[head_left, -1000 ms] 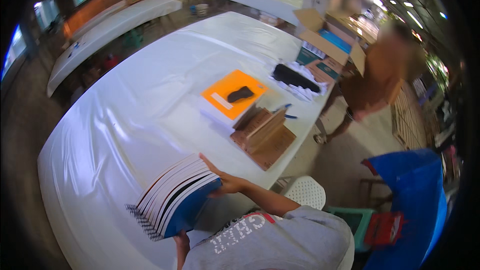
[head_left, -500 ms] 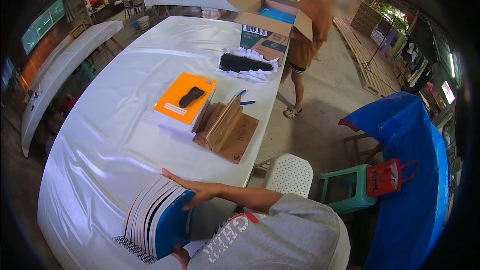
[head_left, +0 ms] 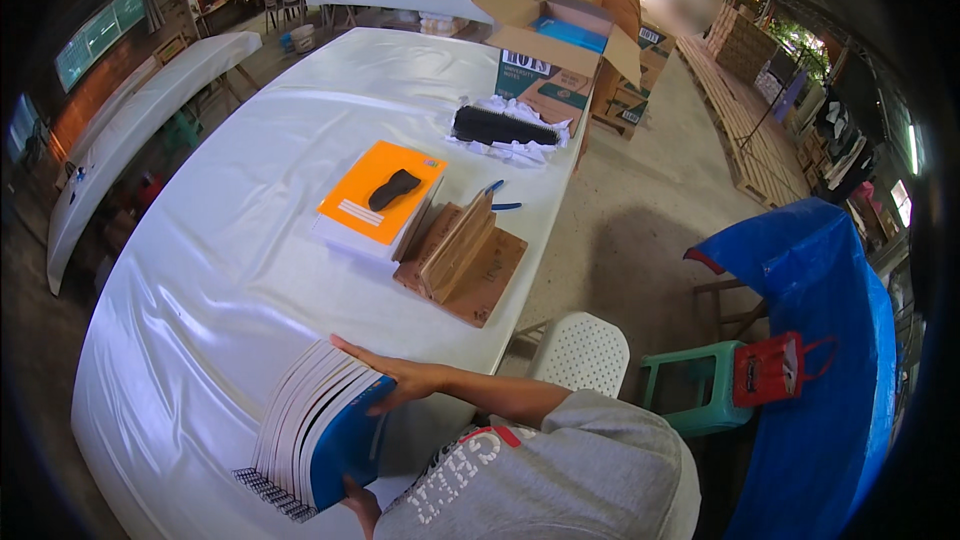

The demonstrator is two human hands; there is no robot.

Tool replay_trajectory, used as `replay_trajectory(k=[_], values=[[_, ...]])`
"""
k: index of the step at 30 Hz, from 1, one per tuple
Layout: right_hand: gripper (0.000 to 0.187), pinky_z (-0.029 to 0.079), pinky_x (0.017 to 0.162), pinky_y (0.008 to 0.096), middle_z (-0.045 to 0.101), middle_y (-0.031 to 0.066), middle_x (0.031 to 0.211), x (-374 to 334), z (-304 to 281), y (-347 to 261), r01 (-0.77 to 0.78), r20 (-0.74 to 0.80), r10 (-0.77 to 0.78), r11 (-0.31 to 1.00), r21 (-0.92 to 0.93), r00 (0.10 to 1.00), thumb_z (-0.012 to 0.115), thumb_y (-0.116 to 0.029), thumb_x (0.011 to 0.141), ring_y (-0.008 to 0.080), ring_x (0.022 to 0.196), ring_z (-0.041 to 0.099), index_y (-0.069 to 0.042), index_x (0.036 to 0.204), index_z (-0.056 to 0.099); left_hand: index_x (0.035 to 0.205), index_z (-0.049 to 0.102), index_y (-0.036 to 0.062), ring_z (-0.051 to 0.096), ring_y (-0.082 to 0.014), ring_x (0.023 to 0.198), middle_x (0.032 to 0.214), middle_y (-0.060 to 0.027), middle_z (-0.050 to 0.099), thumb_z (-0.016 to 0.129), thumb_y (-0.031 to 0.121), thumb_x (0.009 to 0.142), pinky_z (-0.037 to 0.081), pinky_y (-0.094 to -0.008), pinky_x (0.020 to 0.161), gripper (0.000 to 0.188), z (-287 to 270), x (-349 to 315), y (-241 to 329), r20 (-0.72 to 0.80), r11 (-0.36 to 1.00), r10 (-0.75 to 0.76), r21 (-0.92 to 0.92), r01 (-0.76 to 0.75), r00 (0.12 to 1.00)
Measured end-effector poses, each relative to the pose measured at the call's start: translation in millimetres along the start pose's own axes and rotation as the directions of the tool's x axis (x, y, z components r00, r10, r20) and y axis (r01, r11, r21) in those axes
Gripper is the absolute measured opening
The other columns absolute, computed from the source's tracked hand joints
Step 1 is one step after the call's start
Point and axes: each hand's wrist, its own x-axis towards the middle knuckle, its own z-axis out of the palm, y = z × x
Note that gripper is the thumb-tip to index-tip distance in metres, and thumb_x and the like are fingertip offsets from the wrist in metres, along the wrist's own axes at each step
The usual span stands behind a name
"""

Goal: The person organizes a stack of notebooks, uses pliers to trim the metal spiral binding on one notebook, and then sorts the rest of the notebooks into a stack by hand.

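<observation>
The stack of spiral-bound notebooks (head_left: 315, 430) stands on edge at the near rim of the white bench (head_left: 200, 270), at 7 o'clock in the head view. The right hand (head_left: 400, 378) lies flat on top of the stack, fingers (head_left: 352, 348) extended and pressing rather than curled. The left hand (head_left: 362, 502) supports the blue rear cover from below; its fingers are mostly hidden, so their state cannot be determined.

Change over the last second: the stack has been raised from a fanned, leaning position to nearly upright, and the covers now sit closer together (squaring of the stack appears well advanced).

At 12 o'clock from the stack lie an orange-covered pile (head_left: 380, 195) carrying a dark tool (head_left: 393, 188), brown boards (head_left: 462, 255), and, farther off, an open cardboard box (head_left: 555, 65).
</observation>
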Motion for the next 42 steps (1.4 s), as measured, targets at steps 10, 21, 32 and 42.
replay_trajectory(k=[10,21,32,42], values=[[0.094,0.021,0.107,0.0373,0.030,0.0154,0.139,11,-13,18,0.009,0.098,-0.007,1.000,-0.015,0.995,0.081,-0.020,0.058,0.0254,0.131,0.025,-0.003,0.135,0.030,0.117,0.043,-0.0083,0.048,-0.0275,0.100,0.117,-0.0171,0.049,0.054,0.044,0.086,0.039,-0.0384,0.089,0.062,4,-10,8,-0.007,1.000,0.002,0.014,-0.002,1.000],[0.096,0.030,0.101,0.0336,0.043,0.0081,0.124,11,-3,25,0.065,0.073,-0.074,0.992,0.110,0.995,0.083,-0.014,0.057,0.0181,0.120,0.037,-0.004,0.135,0.028,0.119,0.042,-0.0085,0.048,-0.0276,0.100,0.117,-0.0170,0.050,0.054,0.044,0.087,0.039,-0.0385,0.089,0.062,11,-7,26,-0.042,0.998,0.030,0.055,-0.028,0.999],[0.092,0.033,0.100,0.0319,0.046,0.0084,0.122,8,-3,17,0.051,0.000,-0.052,0.973,0.227,0.999,0.082,-0.013,0.058,0.0170,0.116,0.041,-0.004,0.134,0.030,0.120,0.042,-0.0087,0.049,-0.0277,0.100,0.117,-0.0170,0.050,0.054,0.043,0.087,0.039,-0.0385,0.089,0.062,19,-2,49,0.000,0.995,0.077,0.068,-0.077,0.997],[0.086,0.037,0.098,0.0325,0.048,0.0081,0.121,5,1,21,0.163,-0.079,-0.154,0.980,0.118,0.985,0.082,-0.012,0.058,0.0178,0.114,0.045,-0.003,0.131,0.037,0.121,0.042,-0.0069,0.049,-0.0297,0.100,0.117,-0.0169,0.049,0.061,0.031,0.076,0.043,-0.0413,0.085,0.062,23,3,47,-0.199,0.995,-0.042,-0.095,0.023,0.979]])
